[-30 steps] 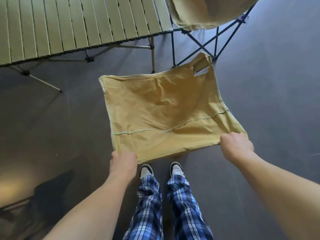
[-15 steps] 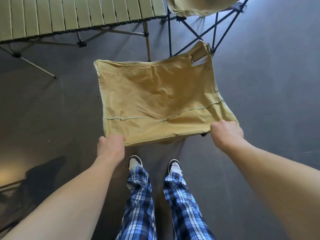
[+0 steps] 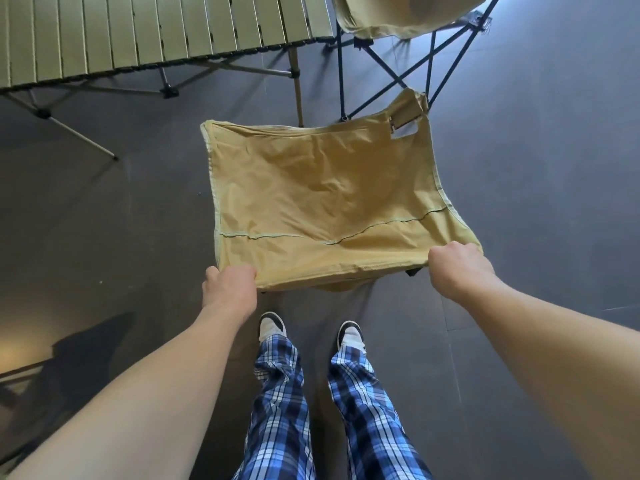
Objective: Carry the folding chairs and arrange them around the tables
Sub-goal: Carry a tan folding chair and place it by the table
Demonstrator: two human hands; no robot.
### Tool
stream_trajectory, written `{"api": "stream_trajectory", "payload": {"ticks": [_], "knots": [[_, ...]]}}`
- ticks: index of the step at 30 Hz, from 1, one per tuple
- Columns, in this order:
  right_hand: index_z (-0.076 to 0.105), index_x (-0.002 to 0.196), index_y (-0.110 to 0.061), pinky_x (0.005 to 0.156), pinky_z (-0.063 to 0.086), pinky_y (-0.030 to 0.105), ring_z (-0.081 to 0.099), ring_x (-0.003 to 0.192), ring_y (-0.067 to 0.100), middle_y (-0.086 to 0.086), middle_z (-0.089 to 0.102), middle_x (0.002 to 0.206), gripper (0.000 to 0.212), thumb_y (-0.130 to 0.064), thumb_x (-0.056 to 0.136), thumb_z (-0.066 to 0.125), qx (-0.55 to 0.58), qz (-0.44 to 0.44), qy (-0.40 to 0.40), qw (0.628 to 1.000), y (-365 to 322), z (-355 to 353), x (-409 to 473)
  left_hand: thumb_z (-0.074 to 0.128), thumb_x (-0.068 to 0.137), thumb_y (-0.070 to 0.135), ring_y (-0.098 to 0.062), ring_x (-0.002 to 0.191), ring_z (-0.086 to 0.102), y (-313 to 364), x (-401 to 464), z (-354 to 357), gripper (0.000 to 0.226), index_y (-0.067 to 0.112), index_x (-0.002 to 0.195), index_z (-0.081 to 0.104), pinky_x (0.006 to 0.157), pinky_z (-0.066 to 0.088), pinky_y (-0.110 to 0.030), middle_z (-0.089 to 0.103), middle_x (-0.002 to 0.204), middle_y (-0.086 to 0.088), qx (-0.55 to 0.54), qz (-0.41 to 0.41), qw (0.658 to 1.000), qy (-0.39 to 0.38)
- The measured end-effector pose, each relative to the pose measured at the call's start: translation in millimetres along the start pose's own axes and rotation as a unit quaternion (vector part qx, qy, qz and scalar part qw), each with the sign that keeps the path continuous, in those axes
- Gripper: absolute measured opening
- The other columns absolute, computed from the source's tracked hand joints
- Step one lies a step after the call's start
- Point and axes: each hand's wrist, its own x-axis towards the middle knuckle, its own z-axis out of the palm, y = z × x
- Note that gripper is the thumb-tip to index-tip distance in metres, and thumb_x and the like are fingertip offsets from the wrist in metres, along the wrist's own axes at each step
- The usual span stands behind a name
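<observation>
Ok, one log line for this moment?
left hand: grips tan folding chair near edge | right hand: grips same edge | slatted table: ahead

Held chair [image 3: 332, 202] sits before the table [image 3: 156, 32], beside another chair [image 3: 398, 19].

The tan folding chair [image 3: 332, 209] is sitting a little higher in the frame than a second ago, with both gripping hands, left hand [image 3: 230, 289] and right hand [image 3: 459, 268], rising with it. The slatted table [image 3: 156, 32] is sliding toward the top edge.
</observation>
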Motion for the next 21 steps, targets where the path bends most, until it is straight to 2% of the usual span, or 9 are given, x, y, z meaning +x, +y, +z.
{"api": "stream_trajectory", "payload": {"ticks": [2, 3, 6, 8, 11, 13, 16, 19, 21], "knots": [[0.04, 0.07, -0.008, 0.058, 0.04, 0.033, 0.047, 0.089, 0.034, 0.007, 0.043, 0.077, 0.02, 0.009, 0.082, 0.044, 0.016, -0.005, -0.018, 1.0, -2.9, -5.0, -0.6, 0.037, 0.09, 0.001, -0.031, 0.112, 0.04, -1.2, 0.2, -4.7, 0.044, 0.023, 0.122, 0.058, 0.091, 0.043, -0.04, 0.059, 0.111, -0.015, -0.008, 0.006, 1.0, -0.021], [0.042, 0.071, -0.008, 0.058, 0.039, 0.033, 0.048, 0.085, 0.033, 0.007, 0.043, 0.077, 0.02, 0.009, 0.081, 0.043, 0.023, -0.01, -0.027, 0.999, -5.1, -9.5, -1.0, 0.04, 0.091, 0.004, -0.031, 0.113, 0.04, -1.7, 0.7, -8.1, 0.042, 0.023, 0.123, 0.057, 0.092, 0.043, -0.04, 0.058, 0.113, -0.014, -0.018, 0.009, 0.999, -0.034], [0.054, 0.088, -0.01, 0.063, 0.041, 0.033, 0.051, 0.083, 0.032, 0.004, 0.042, 0.078, 0.021, 0.007, 0.083, 0.043, 0.016, -0.038, -0.036, 0.999, -19.5, -32.5, -6.9, 0.047, 0.088, 0.016, -0.033, 0.119, 0.042, -5.2, -3.3, -15.8, 0.043, 0.029, 0.129, 0.055, 0.099, 0.043, -0.042, 0.058, 0.123, -0.011, -0.061, 0.022, 0.995, -0.07], [0.05, 0.084, -0.014, 0.065, 0.041, 0.033, 0.048, 0.083, 0.03, 0.002, 0.041, 0.079, 0.019, 0.004, 0.086, 0.042, -0.019, -0.078, -0.005, 0.997, -40.3, -52.3, -13.4, 0.052, 0.088, 0.027, -0.031, 0.121, 0.047, -9.3, -15.1, -20.9, 0.045, 0.031, 0.133, 0.054, 0.101, 0.044, -0.042, 0.059, 0.129, -0.006, -0.115, 0.034, 0.991, -0.064], [0.046, 0.081, -0.013, 0.069, 0.042, 0.035, 0.051, 0.079, 0.031, 0.003, 0.044, 0.077, 0.018, 0.004, 0.086, 0.041, -0.04, -0.153, 0.067, 0.985, -89.9, -78.1, -28.7, 0.053, 0.094, 0.031, -0.025, 0.118, 0.054, -22.2, -39.2, -26.3, 0.039, 0.028, 0.132, 0.055, 0.1, 0.046, -0.038, 0.059, 0.131, -0.002, -0.209, 0.042, 0.977, -0.009], [0.049, 0.078, -0.011, 0.067, 0.044, 0.034, 0.055, 0.076, 0.031, 0.004, 0.048, 0.075, 0.019, 0.005, 0.084, 0.042, -0.042, -0.21, 0.098, 0.972, -134.1, -88.8, -42.8, 0.053, 0.095, 0.029, -0.022, 0.114, 0.056, -42.1, -60.5, -24.1, 0.036, 0.027, 0.131, 0.056, 0.097, 0.047, -0.036, 0.059, 0.13, -0.001, -0.268, 0.021, 0.963, 0.026], [0.049, 0.081, -0.011, 0.067, 0.046, 0.035, 0.058, 0.078, 0.031, 0.003, 0.051, 0.078, 0.012, -0.002, 0.087, 0.044, -0.066, -0.289, 0.096, 0.95, -194.4, -90.3, -76.1, 0.053, 0.096, 0.03, -0.023, 0.11, 0.058, -80.4, -95.2, -6.7, 0.034, 0.026, 0.129, 0.058, 0.092, 0.047, -0.032, 0.06, 0.127, -0.002, -0.314, -0.039, 0.948, 0.011], [0.056, 0.097, -0.015, 0.07, 0.048, 0.036, 0.063, 0.093, 0.035, 0.007, 0.061, 0.095, 0.012, -0.011, 0.091, 0.046, -0.113, -0.37, 0.101, 0.917, -257.6, -75.3, -121.2, 0.055, 0.093, 0.033, -0.027, 0.108, 0.061, -138.9, -139.7, 32.2, 0.031, 0.028, 0.122, 0.062, 0.092, 0.048, -0.032, 0.065, 0.122, -0.004, -0.338, -0.108, 0.935, 0.013], [0.058, 0.1, -0.015, 0.069, 0.044, 0.034, 0.063, 0.098, 0.037, 0.011, 0.063, 0.105, 0.016, -0.012, 0.09, 0.046, -0.143, -0.405, 0.107, 0.897, -296.5, -58.2, -155.4, 0.053, 0.091, 0.037, -0.026, 0.106, 0.061, -179.3, -173.3, 61.4, 0.03, 0.031, 0.119, 0.062, 0.092, 0.05, -0.035, 0.066, 0.12, -0.002, -0.364, -0.169, 0.916, 0.013]]}}
